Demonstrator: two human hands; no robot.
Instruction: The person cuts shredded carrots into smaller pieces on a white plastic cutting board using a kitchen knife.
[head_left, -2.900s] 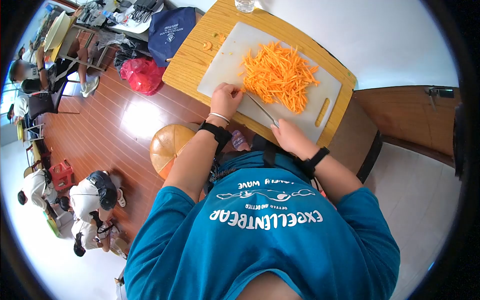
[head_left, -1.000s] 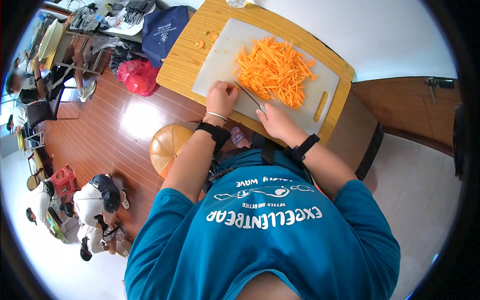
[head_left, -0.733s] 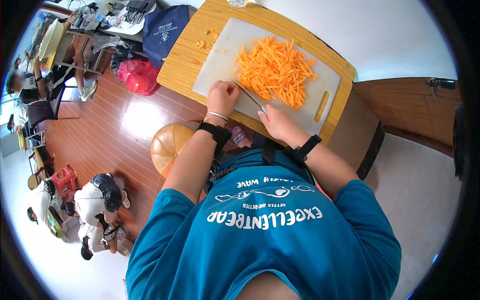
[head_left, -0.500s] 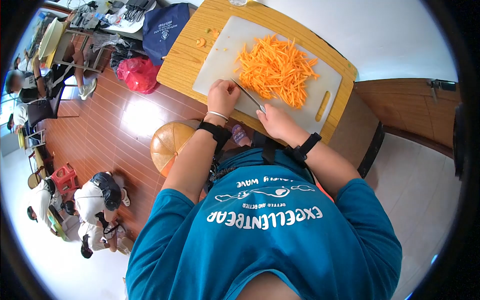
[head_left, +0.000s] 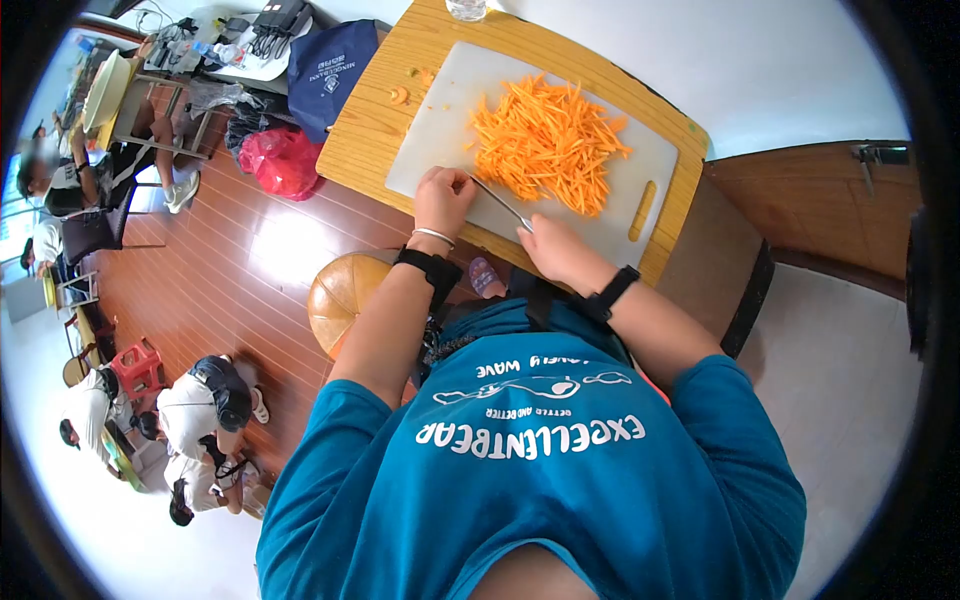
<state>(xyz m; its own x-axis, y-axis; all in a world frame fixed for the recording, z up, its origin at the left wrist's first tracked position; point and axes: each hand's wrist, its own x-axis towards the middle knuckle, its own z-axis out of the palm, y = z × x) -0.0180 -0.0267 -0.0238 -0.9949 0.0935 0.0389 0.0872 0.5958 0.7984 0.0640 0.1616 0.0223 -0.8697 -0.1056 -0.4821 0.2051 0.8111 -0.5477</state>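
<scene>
A white cutting board (head_left: 418, 150) lies on the wooden table (head_left: 370, 110), with a heap of orange shreds (head_left: 545, 140) on it. My right hand (head_left: 555, 245) is closed on the handle of a knife (head_left: 500, 201), at the board's near edge. The narrow blade points up and left toward my left hand (head_left: 443, 200). That hand is closed at the near left edge of the board, fingertips pinched close to the knife tip; whatever is between them is too small to make out.
Small orange scraps (head_left: 400, 95) and a clear cup (head_left: 466, 8) are on the table. A round stool (head_left: 345, 295) stands below. Left are a navy bag (head_left: 325, 75), a red plastic bag (head_left: 278, 162), a red stool (head_left: 138, 367) and several people.
The knife has tilted slightly, its blade now looking thinner. Both hands stay almost in place. The whole view has shifted a little.
</scene>
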